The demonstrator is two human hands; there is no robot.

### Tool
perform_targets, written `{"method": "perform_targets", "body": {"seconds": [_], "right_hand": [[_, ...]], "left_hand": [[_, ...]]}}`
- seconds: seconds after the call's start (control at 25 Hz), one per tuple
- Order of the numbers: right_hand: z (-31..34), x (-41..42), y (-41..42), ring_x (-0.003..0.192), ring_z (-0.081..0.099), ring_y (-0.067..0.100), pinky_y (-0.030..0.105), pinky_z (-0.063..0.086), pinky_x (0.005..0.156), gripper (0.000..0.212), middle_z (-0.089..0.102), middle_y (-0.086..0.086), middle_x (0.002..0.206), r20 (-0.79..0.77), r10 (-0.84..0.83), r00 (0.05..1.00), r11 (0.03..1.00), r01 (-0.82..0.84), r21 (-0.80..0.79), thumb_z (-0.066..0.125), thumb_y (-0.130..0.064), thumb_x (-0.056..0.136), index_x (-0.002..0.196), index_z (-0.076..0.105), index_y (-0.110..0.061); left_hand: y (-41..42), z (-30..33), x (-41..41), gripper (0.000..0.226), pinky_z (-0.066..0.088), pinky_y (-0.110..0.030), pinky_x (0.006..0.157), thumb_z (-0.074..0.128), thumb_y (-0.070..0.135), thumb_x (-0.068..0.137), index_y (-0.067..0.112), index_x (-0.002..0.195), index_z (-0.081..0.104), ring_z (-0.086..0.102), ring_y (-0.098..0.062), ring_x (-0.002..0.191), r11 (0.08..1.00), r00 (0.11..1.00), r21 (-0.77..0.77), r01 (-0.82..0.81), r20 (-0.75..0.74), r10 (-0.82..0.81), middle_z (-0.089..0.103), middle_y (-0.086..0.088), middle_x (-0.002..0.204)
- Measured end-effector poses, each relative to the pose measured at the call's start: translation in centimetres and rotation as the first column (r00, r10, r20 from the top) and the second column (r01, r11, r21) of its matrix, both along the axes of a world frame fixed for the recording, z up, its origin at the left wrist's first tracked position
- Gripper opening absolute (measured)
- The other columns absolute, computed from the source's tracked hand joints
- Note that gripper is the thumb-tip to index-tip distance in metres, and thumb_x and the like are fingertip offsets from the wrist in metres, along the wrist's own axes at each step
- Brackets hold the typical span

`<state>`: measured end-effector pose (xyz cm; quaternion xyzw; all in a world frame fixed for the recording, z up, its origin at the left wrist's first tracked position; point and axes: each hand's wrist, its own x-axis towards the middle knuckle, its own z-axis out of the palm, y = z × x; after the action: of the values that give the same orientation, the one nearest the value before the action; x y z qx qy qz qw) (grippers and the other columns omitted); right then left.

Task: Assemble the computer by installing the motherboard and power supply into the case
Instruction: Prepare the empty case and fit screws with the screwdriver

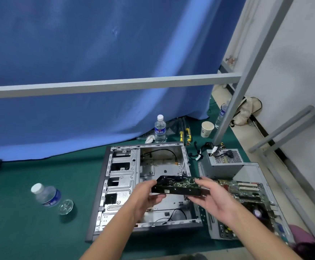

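Holding 1 card (177,186) | 2 hands: left hand (147,196), right hand (213,197) | 1 case (119,177)

1. Blue curtain (96,53) fills upper left and centre of frame.
2. Grey metal bar (115,85) runs across in front of it; slanted grey post (246,72) at right.
3. Green mat (31,222) covers lower left.
4. Water bottle (49,197) lying on its side, lower left.
5. Upright water bottle (160,129) at centre, near the curtain's hem.
6. Paper cup (207,129) right of it.
7. Yellow-handled tools (184,135) between bottle and cup.
8. Beige bag (246,111) against the right wall.
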<state>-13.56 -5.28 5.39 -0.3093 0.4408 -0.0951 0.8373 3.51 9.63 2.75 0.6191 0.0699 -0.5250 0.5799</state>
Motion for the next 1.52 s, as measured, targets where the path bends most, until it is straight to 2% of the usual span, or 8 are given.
{"method": "perform_targets", "body": {"seconds": [0.24, 0.56, 0.8, 0.88, 1.08, 1.2, 1.32, 1.52], "right_hand": [[0.5, 2.0, 0.4, 0.092, 0.070, 0.037, 0.026, 0.060, 0.061, 0.028, 0.069, 0.029, 0.110, 0.063, 0.129, 0.990, 0.986, -0.135, 0.103, 0.075, -0.009, 0.083, 0.102, 0.071, 0.011], [-0.1, 4.4, -3.4, 0.084, 0.071, 0.034, 0.029, 0.061, 0.060, 0.060, 0.070, 0.027, 0.097, 0.002, 0.268, 0.963, 0.957, -0.266, 0.117, 0.088, -0.015, 0.067, 0.116, 0.060, 0.008], [0.2, 5.0, -5.7, 0.092, 0.071, 0.037, 0.035, 0.060, 0.068, 0.111, 0.048, 0.034, 0.136, 0.009, 0.439, 0.899, 0.898, -0.438, -0.039, 0.087, 0.016, 0.050, 0.143, 0.045, -0.029], [0.3, 5.3, -5.8, 0.102, 0.068, 0.033, 0.041, 0.059, 0.077, 0.107, 0.018, 0.022, 0.157, -0.009, 0.464, 0.886, 0.871, -0.457, -0.182, 0.080, 0.015, 0.064, 0.137, 0.044, -0.055], [1.0, 5.9, -4.8, 0.130, 0.033, -0.011, 0.019, 0.035, 0.103, 0.085, 0.027, -0.029, 0.146, -0.167, 0.514, 0.841, 0.513, -0.457, -0.727, 0.063, -0.018, 0.096, 0.132, 0.016, -0.078], [1.3, 6.1, -4.6, 0.103, 0.046, -0.030, -0.004, 0.035, 0.082, 0.082, 0.046, -0.056, 0.115, -0.263, 0.481, 0.836, 0.316, -0.445, -0.838, 0.063, -0.008, 0.095, 0.120, 0.034, -0.080], [1.2, 6.6, -4.5, 0.119, 0.042, -0.024, -0.005, 0.028, 0.092, 0.069, 0.046, -0.052, 0.122, -0.321, 0.424, 0.847, 0.120, -0.404, -0.907, 0.057, 0.002, 0.094, 0.122, 0.049, -0.060], [0.7, 7.7, -3.3, 0.115, 0.052, -0.016, 0.000, 0.037, 0.090, 0.049, 0.059, -0.037, 0.115, -0.338, 0.384, 0.859, 0.206, -0.437, -0.876, 0.063, -0.011, 0.094, 0.126, 0.053, -0.046]], "left_hand": [[0.2, 1.1, 2.5, 0.025, 0.059, -0.028, 0.053, 0.054, 0.021, 0.100, -0.002, 0.108, 0.060, 0.064, -0.018, 0.049, 0.996, 0.997, 0.048, -0.078, 0.006, 0.078, 0.061, -0.007, 0.051], [-1.2, 2.0, 3.9, 0.059, 0.058, -0.029, 0.057, 0.061, 0.058, 0.089, 0.000, 0.078, 0.066, 0.073, -0.030, 0.064, 0.971, 0.951, 0.235, -0.046, 0.308, -0.029, 0.067, -0.012, 0.063], [-1.5, 2.7, 4.2, 0.009, 0.060, -0.035, 0.069, 0.056, -0.001, 0.094, -0.001, 0.098, 0.064, 0.072, -0.027, 0.079, 0.993, 0.974, 0.095, -0.075, 0.218, 0.053, 0.070, -0.020, 0.097], [-0.9, 2.0, 3.7, 0.041, 0.060, -0.040, 0.078, 0.053, -0.018, 0.088, 0.009, 0.118, 0.060, 0.069, -0.032, 0.096, 0.994, 0.981, 0.014, -0.104, 0.168, 0.100, 0.063, -0.021, 0.115], [-1.1, 0.7, 3.4, 0.052, 0.060, -0.037, 0.079, 0.057, -0.020, 0.086, 0.017, 0.123, 0.058, 0.068, -0.028, 0.101, 0.992, 0.921, -0.024, -0.122, 0.370, 0.122, 0.062, -0.010, 0.119], [-1.5, 0.6, 4.6, 0.044, 0.056, -0.027, 0.078, 0.059, -0.016, 0.087, 0.023, 0.106, 0.068, 0.070, -0.013, 0.096, 0.997, 0.804, -0.018, -0.074, 0.591, 0.070, 0.073, 0.000, 0.104], [-1.9, 0.7, 5.5, 0.055, 0.051, -0.018, 0.086, 0.052, -0.020, 0.084, 0.029, 0.101, 0.072, 0.067, -0.004, 0.099, 0.998, 0.715, 0.059, -0.031, 0.699, -0.019, 0.074, 0.014, 0.097], [-1.1, 0.2, 7.6, 0.053, 0.053, -0.025, 0.089, 0.051, -0.016, 0.088, 0.031, 0.104, 0.069, 0.068, -0.007, 0.098, 0.997, 0.730, 0.061, 0.036, 0.680, -0.068, 0.075, 0.012, 0.097]]}}
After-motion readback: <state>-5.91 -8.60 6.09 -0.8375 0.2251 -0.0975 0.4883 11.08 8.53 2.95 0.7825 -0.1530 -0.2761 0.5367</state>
